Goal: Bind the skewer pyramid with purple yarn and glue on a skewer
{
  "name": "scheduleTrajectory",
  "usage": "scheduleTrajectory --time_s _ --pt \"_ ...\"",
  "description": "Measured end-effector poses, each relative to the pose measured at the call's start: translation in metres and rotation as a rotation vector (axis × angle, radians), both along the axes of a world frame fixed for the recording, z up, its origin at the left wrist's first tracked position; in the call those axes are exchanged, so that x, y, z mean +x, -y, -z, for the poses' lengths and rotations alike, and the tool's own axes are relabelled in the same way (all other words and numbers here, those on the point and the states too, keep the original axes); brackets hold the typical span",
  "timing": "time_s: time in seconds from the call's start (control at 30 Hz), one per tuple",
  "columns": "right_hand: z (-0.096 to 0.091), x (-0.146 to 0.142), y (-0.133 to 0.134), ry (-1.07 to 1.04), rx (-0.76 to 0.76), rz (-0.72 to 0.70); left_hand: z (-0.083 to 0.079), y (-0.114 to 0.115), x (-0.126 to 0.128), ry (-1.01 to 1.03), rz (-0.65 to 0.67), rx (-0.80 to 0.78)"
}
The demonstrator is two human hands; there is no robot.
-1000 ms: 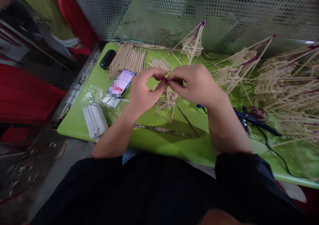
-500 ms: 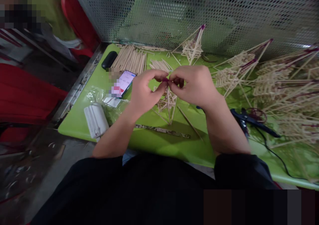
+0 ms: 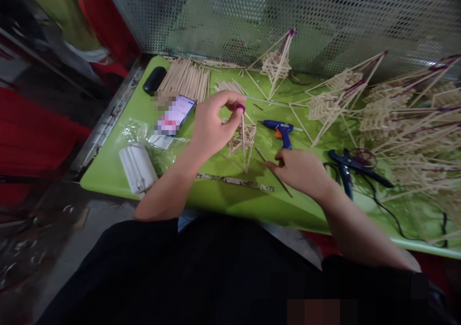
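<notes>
My left hand [image 3: 216, 123] pinches the purple-bound tip [image 3: 240, 107] of a small frame of thin wooden sticks [image 3: 243, 140]. The frame stands upright on the green table, its sticks spreading downward from the tip. Low over the table to its right, my right hand [image 3: 302, 171] has its fingers curled, with thumb and fingertips closed at a loose thin wooden stick [image 3: 284, 186] lying slantwise. Just beyond that hand lies a blue glue gun [image 3: 279, 127] with an orange trigger. A patterned strip [image 3: 234, 181] lies in front of the frame.
Several finished-looking stick frames with purple ties [image 3: 334, 94] crowd the right side. Black-handled pliers [image 3: 360, 169] and a cable lie there. At left are loose sticks [image 3: 185, 80], a phone [image 3: 176, 114], a black case [image 3: 154, 80], and a white box [image 3: 137, 168]. A perforated metal panel [image 3: 230, 22] rises behind.
My right hand has left the purple tip and moved down and right to the loose stick, uncovering the glue gun. My left hand keeps its pinch on the tip.
</notes>
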State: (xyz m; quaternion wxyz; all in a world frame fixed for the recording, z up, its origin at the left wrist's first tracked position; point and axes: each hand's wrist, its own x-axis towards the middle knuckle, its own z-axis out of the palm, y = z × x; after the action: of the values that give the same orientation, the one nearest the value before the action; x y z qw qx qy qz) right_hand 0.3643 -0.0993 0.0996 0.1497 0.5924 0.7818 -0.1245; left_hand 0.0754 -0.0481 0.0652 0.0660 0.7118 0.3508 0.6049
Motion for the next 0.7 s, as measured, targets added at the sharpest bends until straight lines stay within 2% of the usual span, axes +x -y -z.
scheduleTrajectory --time_s 0.13,0.2,0.27,0.37,0.5,0.53,0.6,0.7 --pt "0.033 0.003 0.020 0.048 -0.080 0.027 0.009 -0.005 0.000 -0.018 -0.008 -0.070" --pt "0.037 0.004 0.022 0.024 -0.100 0.022 0.011 -0.007 0.000 -0.025 0.002 -0.089" --pt "0.033 0.008 0.019 -0.026 -0.112 0.017 0.011 -0.008 0.000 -0.025 0.008 -0.089" --pt "0.019 0.019 0.014 -0.183 -0.126 -0.008 0.012 -0.012 -0.002 -0.024 0.012 -0.084" --pt "-0.011 0.030 0.007 -0.446 -0.089 -0.005 0.018 -0.019 -0.005 -0.036 0.028 -0.087" --pt "-0.020 0.030 0.004 -0.540 -0.063 -0.007 0.020 -0.021 -0.005 -0.033 0.035 -0.091" --pt "-0.038 0.025 -0.001 -0.910 -0.040 -0.063 0.024 -0.023 -0.005 -0.018 0.045 -0.105" --pt "-0.059 0.008 -0.011 -1.211 -0.043 -0.116 0.028 -0.025 -0.006 0.012 0.052 -0.121"
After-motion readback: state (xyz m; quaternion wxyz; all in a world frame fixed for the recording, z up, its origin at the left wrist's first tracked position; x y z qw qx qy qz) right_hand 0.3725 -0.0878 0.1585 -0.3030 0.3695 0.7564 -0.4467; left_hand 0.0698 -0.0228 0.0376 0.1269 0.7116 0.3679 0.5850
